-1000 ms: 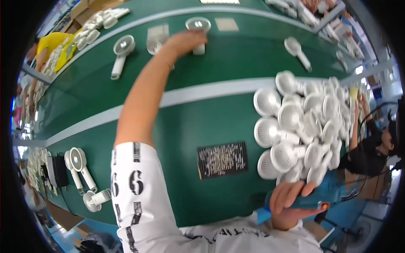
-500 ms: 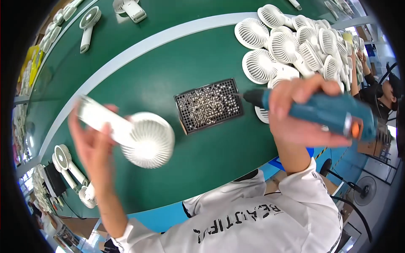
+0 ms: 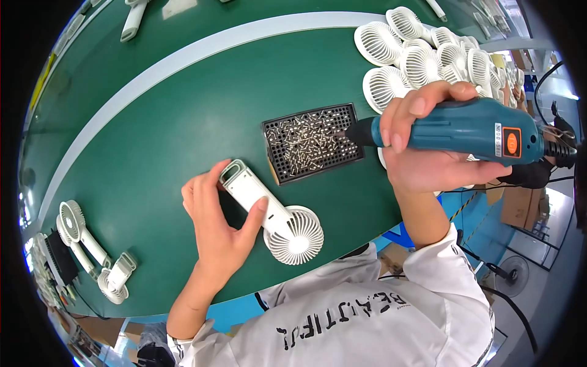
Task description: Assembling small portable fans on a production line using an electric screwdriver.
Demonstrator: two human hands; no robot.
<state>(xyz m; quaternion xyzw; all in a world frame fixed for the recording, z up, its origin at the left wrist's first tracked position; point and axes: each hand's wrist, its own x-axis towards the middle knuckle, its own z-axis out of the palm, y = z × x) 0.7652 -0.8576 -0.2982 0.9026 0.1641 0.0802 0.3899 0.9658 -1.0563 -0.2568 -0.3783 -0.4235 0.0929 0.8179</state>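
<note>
My left hand (image 3: 214, 229) grips a white handheld fan (image 3: 255, 194) by its handle, thumb on one side and fingers on the other. The fan lies low over the green table, its round slatted head (image 3: 299, 238) toward my body. A teal electric screwdriver (image 3: 461, 129) is wrapped in my right hand (image 3: 422, 162), held level with its black nose pointing left. That nose is over the right part of a black perforated tray (image 3: 350, 113). Loose silver screws (image 3: 302, 144) cover much of the tray; the driver's tip is hard to make out among them.
White fans (image 3: 422, 64) are heaped at the far right. Several more (image 3: 76, 223) lie at the left edge beside a dark box (image 3: 60, 260). A pale curved strip (image 3: 202, 52) crosses the green table (image 3: 177, 128). The screwdriver's cable runs off right.
My left hand has brought the fan down and right, close to the tray, turning its handle's screw side up. The screwdriver's nose has moved in over the tray.
</note>
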